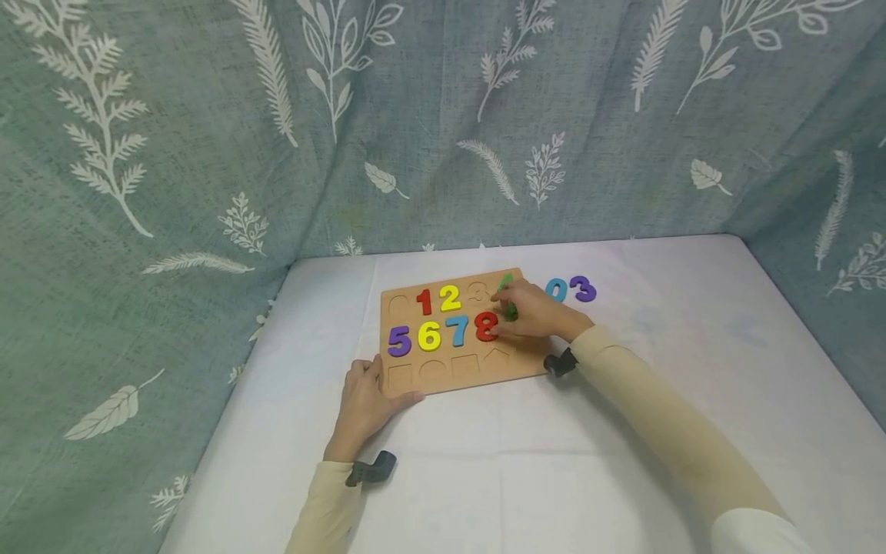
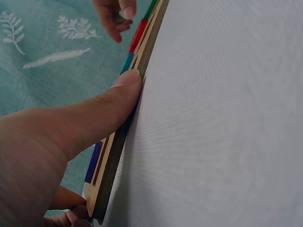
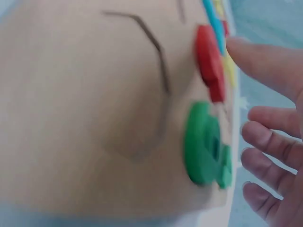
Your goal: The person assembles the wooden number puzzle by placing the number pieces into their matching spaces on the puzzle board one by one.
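A wooden number puzzle board (image 1: 519, 363) lies on the white-covered table. At its near left corner my left hand (image 1: 363, 404) grips the edge, thumb along the front side and fingers by the left side. Over the board's right part is my right hand (image 1: 533, 312), its fingers loosely bent and holding nothing. Below that hand are a green 9 (image 3: 201, 142) and a green 4 (image 1: 507, 280), both partly covered in the head view. The red 8 (image 1: 486, 326) sits near its thumb. Seated in the board are also a purple 5 (image 1: 399, 341), yellow 6 (image 1: 429, 336) and blue 7 (image 1: 457, 330).
A blue 0 (image 1: 556, 288) and a purple 3 (image 1: 583, 288) lie on the table past the board's right edge. The red 1 (image 1: 424, 302) and yellow 2 (image 1: 450, 298) fill the board's back row. Patterned green cloth (image 1: 429, 185) hangs behind the table.
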Tool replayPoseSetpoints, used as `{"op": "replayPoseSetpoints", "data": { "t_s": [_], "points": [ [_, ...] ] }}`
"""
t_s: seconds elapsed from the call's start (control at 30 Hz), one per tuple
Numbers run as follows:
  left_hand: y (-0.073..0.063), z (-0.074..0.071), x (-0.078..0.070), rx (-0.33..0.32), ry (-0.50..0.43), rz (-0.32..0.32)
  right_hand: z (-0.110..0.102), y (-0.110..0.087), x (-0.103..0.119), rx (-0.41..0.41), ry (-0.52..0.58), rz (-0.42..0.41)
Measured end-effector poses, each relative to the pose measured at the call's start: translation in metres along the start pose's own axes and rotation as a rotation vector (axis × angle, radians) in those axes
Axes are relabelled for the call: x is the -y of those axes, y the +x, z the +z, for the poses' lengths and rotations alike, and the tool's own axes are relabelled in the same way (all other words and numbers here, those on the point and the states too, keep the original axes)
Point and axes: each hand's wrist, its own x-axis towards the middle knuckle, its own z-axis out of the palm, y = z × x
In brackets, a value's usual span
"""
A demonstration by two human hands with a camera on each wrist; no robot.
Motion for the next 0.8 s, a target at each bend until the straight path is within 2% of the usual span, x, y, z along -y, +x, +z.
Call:
{"op": "replayPoseSetpoints", "data": {
  "t_s": [0.17, 0.33, 0.6, 0.8],
  "points": [
    [0.001, 0.000, 0.001, -0.004, 0.007, 0.015, -0.022, -0.011, -0.021, -0.102, 0.084, 0.093],
    [0.001, 0.000, 0.002, -0.002, 0.013, 0.018, -0.041, -0.029, -0.053, -0.181, 0.130, 0.180],
    [0.002, 0.000, 0.000, 0.004, 0.010, 0.009, -0.056, -0.062, -0.099, -0.173, 0.132, 0.323],
    [0.001, 0.000, -0.001, 0.006, 0.008, -0.008, -0.058, -0.075, -0.119, -0.133, 0.150, 0.341]
  ]
}}
